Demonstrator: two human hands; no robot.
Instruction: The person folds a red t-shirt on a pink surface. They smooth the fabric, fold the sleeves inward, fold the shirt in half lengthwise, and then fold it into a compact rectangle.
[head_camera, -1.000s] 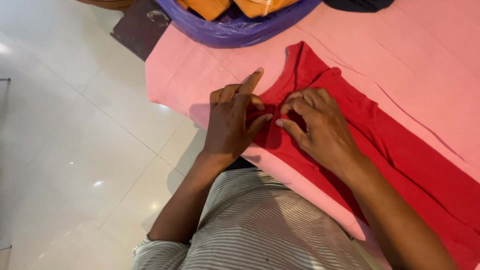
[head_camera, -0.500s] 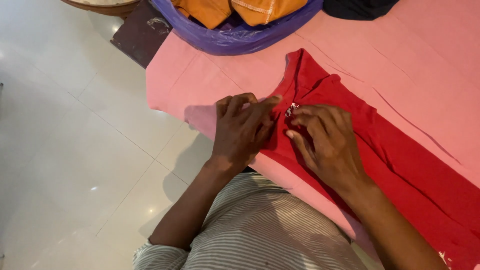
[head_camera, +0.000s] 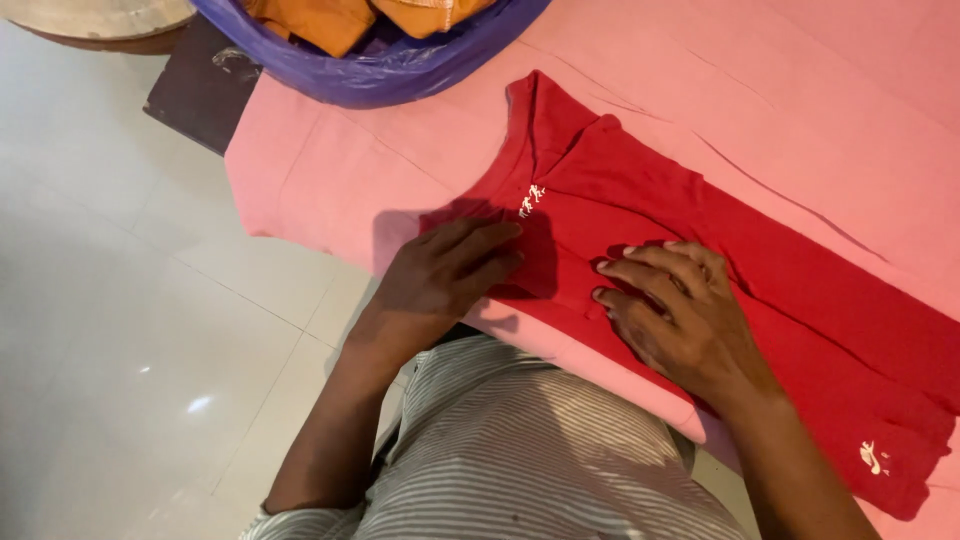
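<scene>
Two bare hands lie flat on one red shirt (head_camera: 720, 260), which is spread lengthwise across a pink cloth (head_camera: 800, 110) covering the work surface. The left hand (head_camera: 440, 275) rests palm down at the near edge of the shirt, fingers held close together and pointing toward the small white print beside the folded collar end; it grips nothing. The right hand (head_camera: 675, 315) sits further along the garment, palm down, fingers slightly spread and bent, their tips pressing the red fabric; it too holds nothing, only pressing. Both forearms come in from the bottom of the view, above a grey striped top (head_camera: 540, 470) worn by the person.

One purple plastic bag (head_camera: 400, 70) sits at the far edge of the pink cloth, its mouth open. Inside it lie orange clothes (head_camera: 340, 20); at least two pieces show, though the frame cuts them off. The bag is well apart from both hands. A dark mat (head_camera: 200, 90) lies on the white tiled floor (head_camera: 120, 330) beside the bag.
</scene>
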